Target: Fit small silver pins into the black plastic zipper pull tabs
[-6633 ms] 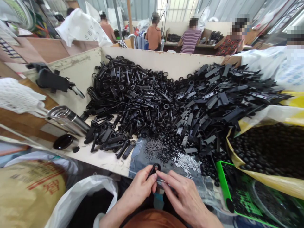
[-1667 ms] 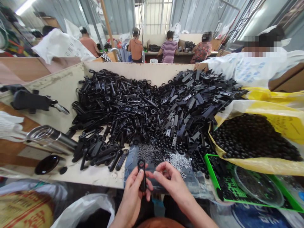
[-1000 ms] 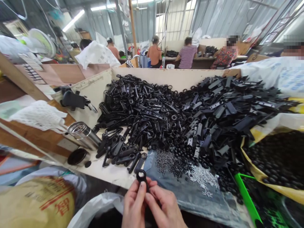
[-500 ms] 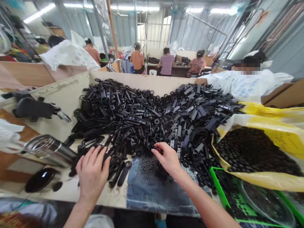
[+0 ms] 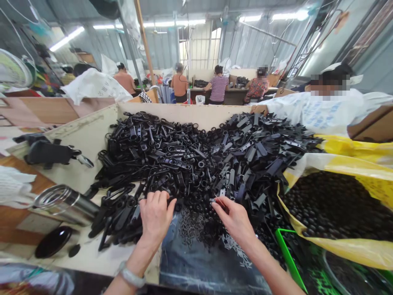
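A heap of black plastic strips with ring ends (image 5: 190,164) fills the white-walled bench. My left hand (image 5: 156,217) rests with its fingers curled on the heap's front edge; whether it holds a piece is hidden. My right hand (image 5: 235,221) is at the heap's front, its thumb and forefinger pinching what looks like a thin silver pin (image 5: 216,201). Below both hands lies a blue denim-like cloth (image 5: 190,266), with a patch of tiny dark grey pins (image 5: 190,227) and scattered silver pins (image 5: 236,250) on it.
A yellow bag of black beads (image 5: 331,205) lies at right, by a green tray (image 5: 287,254). A steel flask (image 5: 66,205) and a black lid (image 5: 53,241) sit at left. A co-worker's hand (image 5: 259,109) rests on the far wall.
Both hands held a black ring-ended piece about a second ago. Now they are apart, reaching over the heap's front edge, and the left wrist shows a pale bracelet. The camera has tilted up.
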Action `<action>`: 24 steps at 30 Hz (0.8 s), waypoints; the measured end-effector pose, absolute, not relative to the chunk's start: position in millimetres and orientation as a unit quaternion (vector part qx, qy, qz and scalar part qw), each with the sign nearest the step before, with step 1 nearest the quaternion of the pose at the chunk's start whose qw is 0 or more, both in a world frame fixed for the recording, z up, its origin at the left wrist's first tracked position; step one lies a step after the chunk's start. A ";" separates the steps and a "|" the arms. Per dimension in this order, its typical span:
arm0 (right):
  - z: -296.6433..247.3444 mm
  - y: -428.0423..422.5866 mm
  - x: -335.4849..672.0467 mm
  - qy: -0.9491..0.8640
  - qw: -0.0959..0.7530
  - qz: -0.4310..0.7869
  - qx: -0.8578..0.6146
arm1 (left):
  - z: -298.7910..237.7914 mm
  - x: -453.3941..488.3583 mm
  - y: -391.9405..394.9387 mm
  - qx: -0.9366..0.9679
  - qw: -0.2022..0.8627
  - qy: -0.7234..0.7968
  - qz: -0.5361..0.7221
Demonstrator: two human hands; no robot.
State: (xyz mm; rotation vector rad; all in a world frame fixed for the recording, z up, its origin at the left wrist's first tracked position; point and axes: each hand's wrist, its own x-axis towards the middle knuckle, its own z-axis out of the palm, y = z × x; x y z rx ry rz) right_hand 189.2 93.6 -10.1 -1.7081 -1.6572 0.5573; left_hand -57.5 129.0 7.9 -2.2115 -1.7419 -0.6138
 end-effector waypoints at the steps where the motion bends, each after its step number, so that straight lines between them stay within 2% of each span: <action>1: -11.5 87.7 192.3 -0.631 0.356 0.227 -0.650 | 8.9 -54.4 130.0 -0.767 0.129 -0.595 -0.203; 6: -15.9 67.3 192.9 -0.598 0.450 0.284 -0.600 | 13.0 -37.6 140.4 -0.791 0.111 -0.568 -0.201; 11: -13.5 58.7 190.9 -0.558 0.505 0.340 -0.563 | 23.6 -39.2 151.8 -0.791 0.056 -0.535 -0.292; 16: -2.5 51.8 187.8 -0.490 0.531 0.420 -0.549 | 31.2 -35.3 149.4 -0.764 -0.040 -0.483 -0.426; 19: 5.1 45.4 185.9 -0.449 0.556 0.460 -0.527 | 28.8 -25.4 152.7 -0.766 -0.084 -0.443 -0.458; 24: 7.0 27.8 189.4 -0.451 0.552 0.449 -0.539 | 37.4 -11.7 167.2 -0.761 -0.155 -0.397 -0.490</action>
